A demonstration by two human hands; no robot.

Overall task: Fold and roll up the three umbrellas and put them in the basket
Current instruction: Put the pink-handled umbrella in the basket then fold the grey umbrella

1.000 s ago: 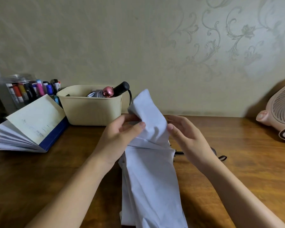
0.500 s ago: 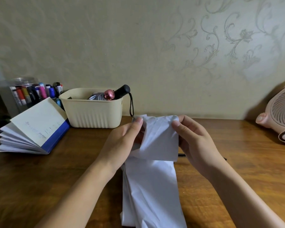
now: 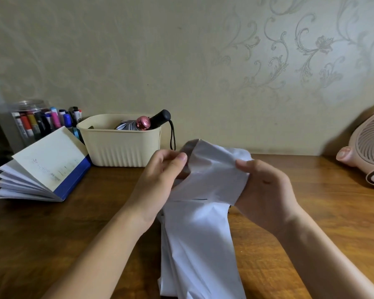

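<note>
A white umbrella (image 3: 199, 238) lies lengthwise on the wooden table, its loose canopy running from the bottom edge up to my hands. My left hand (image 3: 160, 178) pinches the left side of a raised canopy flap. My right hand (image 3: 261, 186) grips the flap's right side. The cream ribbed basket (image 3: 121, 147) stands at the back left. Inside it lie two folded umbrellas: one with a pink cap (image 3: 143, 123) and one with a black handle (image 3: 161, 118) whose strap hangs over the rim.
An open book with a blue cover (image 3: 43, 167) lies left of the basket. A clear jar of markers (image 3: 37, 121) stands behind it. A pink desk fan (image 3: 369, 152) sits at the right edge. The wall runs close behind the table.
The raised canopy flap has been folded down and spread sideways between my hands. Both hands have moved slightly apart while holding it.
</note>
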